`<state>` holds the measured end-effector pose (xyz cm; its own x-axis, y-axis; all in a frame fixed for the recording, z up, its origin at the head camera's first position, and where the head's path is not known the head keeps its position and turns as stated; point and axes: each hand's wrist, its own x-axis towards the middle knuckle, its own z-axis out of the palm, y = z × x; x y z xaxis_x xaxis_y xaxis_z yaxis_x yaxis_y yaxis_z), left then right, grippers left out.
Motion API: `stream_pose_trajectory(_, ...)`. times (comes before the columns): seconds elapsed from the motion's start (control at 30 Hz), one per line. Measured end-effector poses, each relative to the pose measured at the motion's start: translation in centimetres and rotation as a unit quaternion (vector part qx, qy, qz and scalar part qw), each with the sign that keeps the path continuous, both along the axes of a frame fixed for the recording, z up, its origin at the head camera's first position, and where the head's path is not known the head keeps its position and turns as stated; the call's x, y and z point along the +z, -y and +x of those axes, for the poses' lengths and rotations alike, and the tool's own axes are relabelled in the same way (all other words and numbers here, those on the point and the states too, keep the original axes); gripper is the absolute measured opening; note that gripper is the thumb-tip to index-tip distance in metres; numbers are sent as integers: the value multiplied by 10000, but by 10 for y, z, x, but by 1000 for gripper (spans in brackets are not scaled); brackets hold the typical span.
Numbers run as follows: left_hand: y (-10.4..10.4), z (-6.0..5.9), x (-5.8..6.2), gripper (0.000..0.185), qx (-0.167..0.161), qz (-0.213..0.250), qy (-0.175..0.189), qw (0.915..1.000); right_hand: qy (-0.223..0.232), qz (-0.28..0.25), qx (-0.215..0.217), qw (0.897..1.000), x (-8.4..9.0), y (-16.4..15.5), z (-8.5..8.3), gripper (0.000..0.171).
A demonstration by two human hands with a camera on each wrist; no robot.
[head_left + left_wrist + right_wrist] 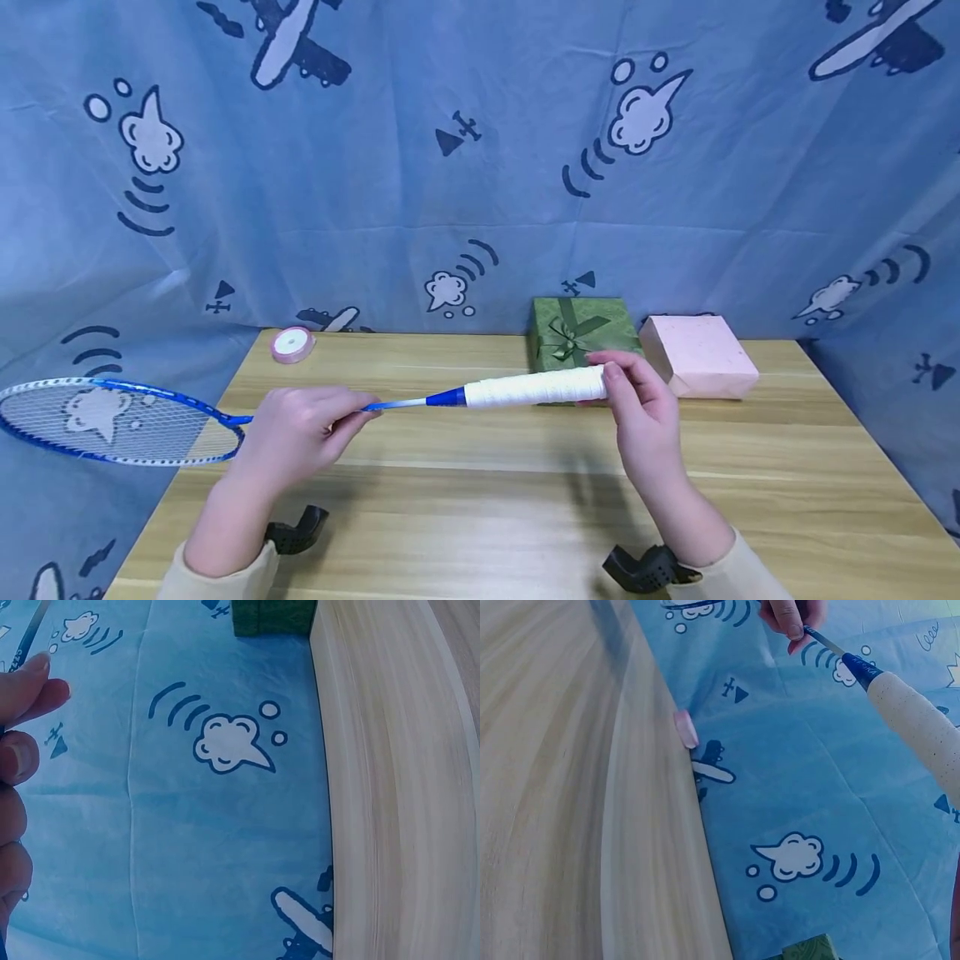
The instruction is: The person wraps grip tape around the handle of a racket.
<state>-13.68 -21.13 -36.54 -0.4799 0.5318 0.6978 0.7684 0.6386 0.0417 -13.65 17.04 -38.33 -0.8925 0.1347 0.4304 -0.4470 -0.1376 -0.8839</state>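
A blue and white badminton racket [447, 397] is held level above the table, its strung head out to the left and its white-wrapped handle to the right. My left hand [307, 425] grips the thin shaft near the head, partly hiding it. At the other end, the thumb and fingers of my right hand [651, 421] pinch the butt of the handle. The right wrist view shows the white grip [915, 720] and blue cone, with the left hand [793, 616] on the shaft beyond. Curled left fingers [13, 814] appear at the edge of the left wrist view.
Behind the handle stands a green gift box [592, 329] with a bow, beside a pink box [705, 354]. A pink spool [292, 344] lies at the back left of the wooden table [480, 517]. A blue patterned cloth [495, 183] hangs behind the table.
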Motion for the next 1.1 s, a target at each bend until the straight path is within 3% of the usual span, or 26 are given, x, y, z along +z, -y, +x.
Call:
stream_pose_trajectory(0.33,-7,0,2,17,24,131,120,9998,-401,136,21,9991,1,-8,-4,21)
stream_pose_trajectory(0.63,-9,-1,-4,9,233,-120,94,9996,-366,1438,478,9878,-2,-22,-8,32)
stream_pose_trajectory(0.73,-11,-2,-7,6,286,-250,100,9992,-478,2441,177,9684,-2,-24,-9,24)
stream_pose_trajectory(0.87,-14,-3,-10,7,322,-392,166,9986,-769,3816,-492,9198,-1,-22,-9,18)
stream_pose_trajectory(1.0,-18,-3,-15,9,276,-457,283,9982,-1333,4446,-819,8820,2,-17,-8,30)
stream_pose_trajectory(1.1,-23,-3,-19,10,174,-460,297,9983,-1666,4896,-762,8525,5,-13,-6,45)
